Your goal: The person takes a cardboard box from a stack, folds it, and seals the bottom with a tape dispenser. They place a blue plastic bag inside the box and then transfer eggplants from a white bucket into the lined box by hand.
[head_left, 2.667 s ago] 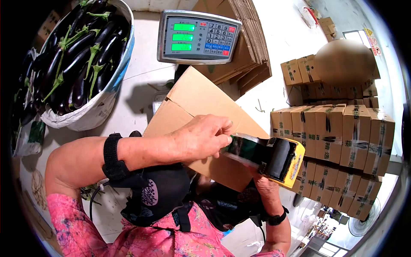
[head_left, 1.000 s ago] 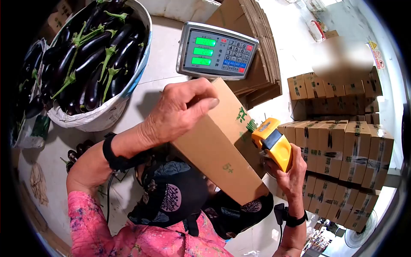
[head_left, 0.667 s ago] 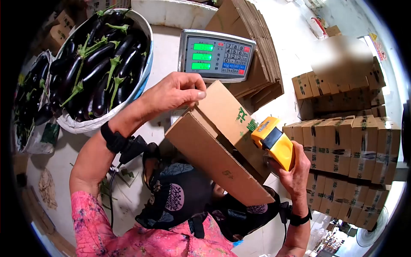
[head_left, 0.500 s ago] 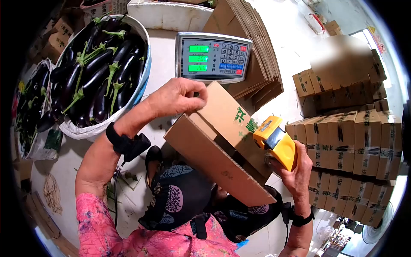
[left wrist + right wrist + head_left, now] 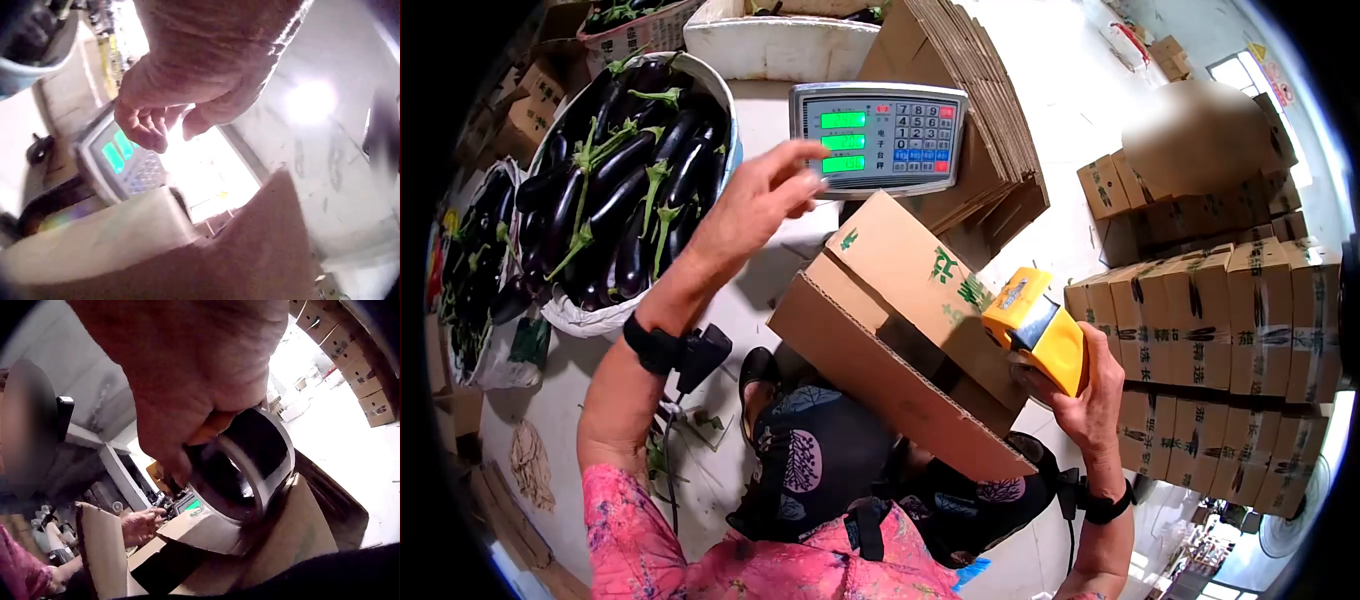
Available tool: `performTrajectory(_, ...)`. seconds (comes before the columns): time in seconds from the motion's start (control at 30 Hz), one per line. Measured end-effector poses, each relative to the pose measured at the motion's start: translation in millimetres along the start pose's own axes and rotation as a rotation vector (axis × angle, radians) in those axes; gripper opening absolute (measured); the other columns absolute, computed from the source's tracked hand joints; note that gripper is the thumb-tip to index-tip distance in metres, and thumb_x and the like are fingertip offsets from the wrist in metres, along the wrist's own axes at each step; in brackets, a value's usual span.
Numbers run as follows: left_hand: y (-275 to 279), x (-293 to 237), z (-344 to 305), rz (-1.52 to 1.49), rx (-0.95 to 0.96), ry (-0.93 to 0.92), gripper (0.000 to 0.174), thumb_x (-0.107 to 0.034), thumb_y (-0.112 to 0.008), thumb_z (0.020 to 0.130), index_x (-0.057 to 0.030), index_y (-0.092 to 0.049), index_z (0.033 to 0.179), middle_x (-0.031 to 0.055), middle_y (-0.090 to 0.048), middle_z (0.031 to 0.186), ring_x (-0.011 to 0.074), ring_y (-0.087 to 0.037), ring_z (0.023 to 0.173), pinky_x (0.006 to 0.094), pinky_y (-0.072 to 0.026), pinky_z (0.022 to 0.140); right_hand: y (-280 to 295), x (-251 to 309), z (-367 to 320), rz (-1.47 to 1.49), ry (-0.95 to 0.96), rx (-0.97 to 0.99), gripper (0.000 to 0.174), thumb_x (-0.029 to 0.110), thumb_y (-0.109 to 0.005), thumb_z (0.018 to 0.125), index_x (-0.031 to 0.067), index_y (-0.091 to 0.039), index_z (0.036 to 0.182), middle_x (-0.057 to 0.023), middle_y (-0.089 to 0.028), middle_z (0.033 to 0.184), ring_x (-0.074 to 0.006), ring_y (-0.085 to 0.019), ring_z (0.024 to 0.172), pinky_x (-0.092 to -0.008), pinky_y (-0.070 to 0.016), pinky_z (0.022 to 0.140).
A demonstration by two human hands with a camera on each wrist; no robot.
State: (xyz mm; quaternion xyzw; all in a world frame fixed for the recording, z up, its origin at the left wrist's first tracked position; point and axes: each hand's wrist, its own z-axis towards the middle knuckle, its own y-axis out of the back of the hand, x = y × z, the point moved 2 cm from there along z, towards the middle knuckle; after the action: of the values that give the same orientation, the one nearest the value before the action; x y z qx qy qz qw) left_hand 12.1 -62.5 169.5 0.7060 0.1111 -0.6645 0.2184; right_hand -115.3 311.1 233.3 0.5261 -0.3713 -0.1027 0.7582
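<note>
A cardboard box (image 5: 900,375) with green print stands tilted between the person's knees, a dark gap showing between its flaps. The left hand (image 5: 760,205) hovers past the box's upper left corner, its fingers loosely bent around nothing, overlapping the scale display's edge in the head view. In the left wrist view, that hand (image 5: 187,87) hangs above the box edge. The right hand (image 5: 1095,390) grips a yellow tape dispenser (image 5: 1040,325) against the box's right end. Its wide tape roll (image 5: 265,447) shows beneath the palm in the right wrist view.
A digital scale display (image 5: 880,140) stands beyond the box, beside a stack of flattened cartons (image 5: 975,110). A tub of eggplants (image 5: 625,190) is at left. Stacked taped boxes (image 5: 1200,320) and another person (image 5: 1195,140) are at right.
The left hand went from the dispenser's tape to the box's upper corner, then lifted off toward the scale. The box was turned, and the gap between its flaps now shows. The dispenser stays gripped.
</note>
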Motion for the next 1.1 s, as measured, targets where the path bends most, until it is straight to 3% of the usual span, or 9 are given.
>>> performTrajectory(0.13, -43.0, -66.9, 9.0, 0.130, 0.371, -0.262, 0.041, -0.017, -0.058, 0.093, 0.0005, -0.055, 0.130, 0.0117, -0.067, 0.100, 0.0181, -0.064, 0.089, 0.0308, -0.0516, 0.081, 2.6, -3.6, -8.6, 0.073, 0.020, -0.042, 0.066, 0.022, -0.085, 0.070, 0.0019, -0.052, 0.124, -0.0176, -0.067, 0.103, -0.0275, -0.068, 0.095, -0.0365, -0.0540, 0.085)
performTrajectory(0.2, -87.1, -37.8, 22.2, 0.431, 0.497, -0.397, 0.046, -0.013, -0.060, 0.088, 0.0030, -0.052, 0.131, 0.0175, -0.065, 0.103, 0.0284, -0.065, 0.092, 0.0366, -0.0517, 0.084, 3.1, -4.0, -12.7, 0.184, -0.030, -0.103, 0.067, 0.024, -0.083, 0.073, 0.0020, -0.050, 0.127, -0.0162, -0.067, 0.106, -0.0229, -0.067, 0.098, -0.0353, -0.0533, 0.088)
performTrajectory(0.3, -95.3, -8.5, 45.6, 0.477, 0.314, -0.333, 0.052, -0.014, -0.064, 0.080, 0.0009, -0.053, 0.129, 0.0185, -0.059, 0.107, 0.0347, -0.060, 0.101, 0.0426, -0.0483, 0.091, 3.7, -7.1, -12.0, 0.141, 0.019, -0.100, 0.069, 0.020, -0.087, 0.071, 0.0021, -0.050, 0.127, -0.0158, -0.067, 0.105, -0.0234, -0.068, 0.096, -0.0342, -0.0538, 0.086)
performTrajectory(0.4, -102.6, -10.0, 43.6, 0.643, 0.483, -0.362, 0.050, -0.018, -0.064, 0.080, -0.0039, -0.057, 0.127, 0.0169, -0.059, 0.105, 0.0351, -0.059, 0.103, 0.0432, -0.0476, 0.091, 7.6, 0.8, -1.5, 0.133, 0.078, -0.105, 0.069, 0.020, -0.088, 0.071, 0.0024, -0.051, 0.126, -0.0152, -0.067, 0.104, -0.0243, -0.068, 0.094, -0.0336, -0.0542, 0.084)
performTrajectory(0.43, -105.7, -12.2, 43.2, 0.717, 0.467, -0.318, 0.044, -0.022, -0.066, 0.080, -0.0118, -0.062, 0.123, 0.0151, -0.058, 0.104, 0.0346, -0.059, 0.104, 0.0436, -0.0478, 0.091, 11.2, 5.4, 4.6, 0.131, 0.091, -0.112, 0.069, 0.021, -0.088, 0.071, 0.0024, -0.051, 0.126, -0.0150, -0.067, 0.104, -0.0244, -0.068, 0.093, -0.0334, -0.0542, 0.084)
performTrajectory(0.63, -115.9, -25.2, 37.9, 0.850, 0.426, -0.215, 0.037, -0.031, -0.069, 0.080, -0.0212, -0.069, 0.117, 0.0148, -0.059, 0.107, 0.0352, -0.061, 0.104, 0.0458, -0.0490, 0.088, 13.7, 29.5, 33.7, 0.138, 0.206, -0.076, 0.069, 0.027, -0.087, 0.073, 0.0040, -0.052, 0.128, -0.0157, -0.068, 0.106, -0.0279, -0.070, 0.098, -0.0356, -0.0557, 0.087)
performTrajectory(0.87, -119.2, -27.1, 41.5, 0.849, 0.383, -0.220, 0.040, -0.042, -0.066, 0.084, -0.0152, -0.067, 0.114, 0.0197, -0.063, 0.107, 0.0392, -0.064, 0.101, 0.0490, -0.0505, 0.085, 20.3, 56.3, 49.7, 0.035, 0.297, -0.078, 0.071, 0.030, -0.087, 0.071, 0.0048, -0.053, 0.129, -0.0173, -0.068, 0.106, -0.0299, -0.070, 0.095, -0.0387, -0.0570, 0.082)
performTrajectory(0.97, -118.3, -24.6, 47.0, 0.755, 0.399, -0.132, 0.047, -0.014, -0.065, 0.074, -0.0309, -0.072, 0.117, 0.0118, -0.067, 0.107, 0.0314, -0.063, 0.110, 0.0464, -0.0523, 0.085, 21.8, 68.9, 57.5, 0.072, 0.352, -0.036, 0.069, 0.031, -0.087, 0.072, 0.0017, -0.054, 0.126, -0.0170, -0.067, 0.105, -0.0290, -0.069, 0.096, -0.0364, -0.0557, 0.084)
performTrajectory(1.1, -115.5, -13.2, 42.0, 0.624, 0.283, -0.285, 0.042, -0.014, -0.065, 0.073, -0.0290, -0.075, 0.111, 0.0106, -0.071, 0.098, 0.0323, -0.067, 0.099, 0.0445, -0.0536, 0.084, 32.5, 95.6, 63.7, 0.240, 0.316, -0.078, 0.076, 0.031, -0.088, 0.072, -0.0013, -0.049, 0.129, -0.0154, -0.065, 0.110, -0.0233, -0.068, 0.101, -0.0353, -0.0549, 0.088)
